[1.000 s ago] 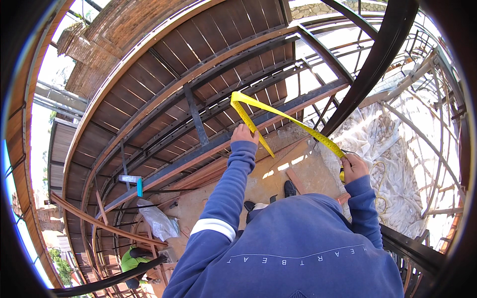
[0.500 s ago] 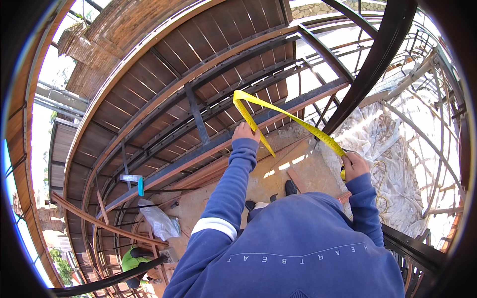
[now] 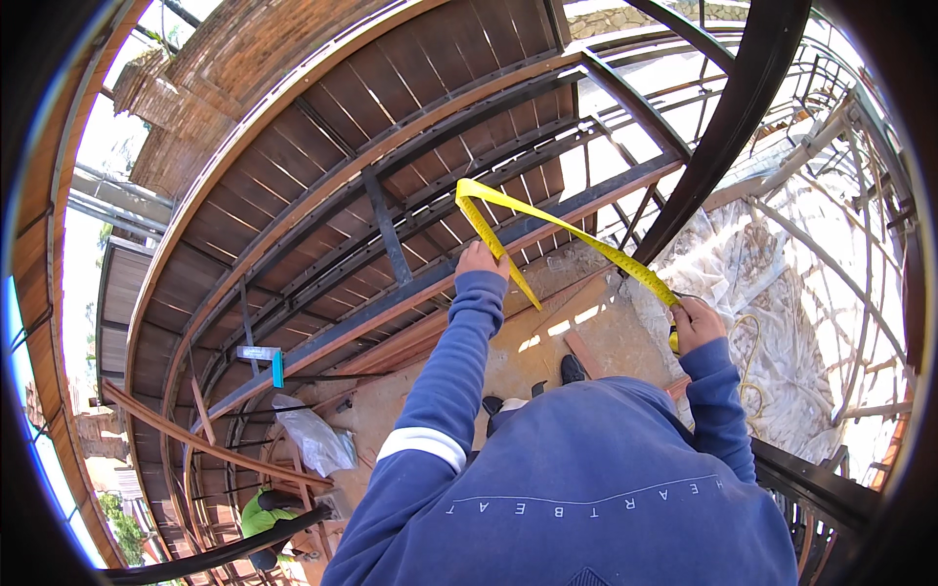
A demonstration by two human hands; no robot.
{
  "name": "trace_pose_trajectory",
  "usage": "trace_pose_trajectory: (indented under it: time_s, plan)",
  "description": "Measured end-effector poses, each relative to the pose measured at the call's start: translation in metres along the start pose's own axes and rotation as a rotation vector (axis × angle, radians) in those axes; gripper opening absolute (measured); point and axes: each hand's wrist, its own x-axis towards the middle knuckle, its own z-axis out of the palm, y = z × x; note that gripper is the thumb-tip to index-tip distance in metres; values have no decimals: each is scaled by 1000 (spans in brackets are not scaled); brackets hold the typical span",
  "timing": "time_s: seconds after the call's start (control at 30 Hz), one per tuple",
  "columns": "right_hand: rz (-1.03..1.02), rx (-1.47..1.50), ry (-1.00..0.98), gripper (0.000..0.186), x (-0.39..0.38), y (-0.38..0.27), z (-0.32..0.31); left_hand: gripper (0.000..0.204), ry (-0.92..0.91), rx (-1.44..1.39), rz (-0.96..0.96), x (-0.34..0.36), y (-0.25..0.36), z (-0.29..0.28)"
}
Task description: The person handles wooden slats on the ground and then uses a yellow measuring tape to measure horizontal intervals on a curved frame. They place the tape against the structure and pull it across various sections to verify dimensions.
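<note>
A yellow tape measure [image 3: 547, 217] is stretched between my hands, its blade pulled out and folded sharply over at the upper left. My left hand [image 3: 483, 261] grips the blade near its free end, which sticks out below the fingers toward the floor. On the right, my right hand [image 3: 699, 324] is closed round the case, mostly hidden by the fingers, with a bit of yellow showing below them. Both hands are in front of my body, over the floor. Beyond the left hand runs a long metal beam [image 3: 440, 271] edged with reddish wood.
Curved tiers of dark boards [image 3: 293, 161] on metal framing rise ahead and left. A dark curved beam [image 3: 728, 127] crosses at right, above crumpled plastic sheeting [image 3: 772, 313]. A turquoise-ended tool [image 3: 277, 369] rests on the framing. A co-worker [image 3: 262, 516] in bright green bends at lower left.
My hands and the tape measure keep almost the same position. The co-worker at lower left has shifted posture slightly.
</note>
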Motion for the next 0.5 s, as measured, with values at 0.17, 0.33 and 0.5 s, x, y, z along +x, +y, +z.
trace_pose_trajectory:
  time_s: [0.17, 0.33, 0.5]
  plan:
    - [-1, -25, -10, 18, -1, 0, -1, 29, 22, 5, 7, -1, 0, 1]
    - [-2, -18, -2, 18, -2, 2, -1, 29, 59, 8, 18, -2, 2, 2]
    - [-15, -41, 2, 19, -1, 6, 1, 29, 58, 24, 18, -1, 3, 1]
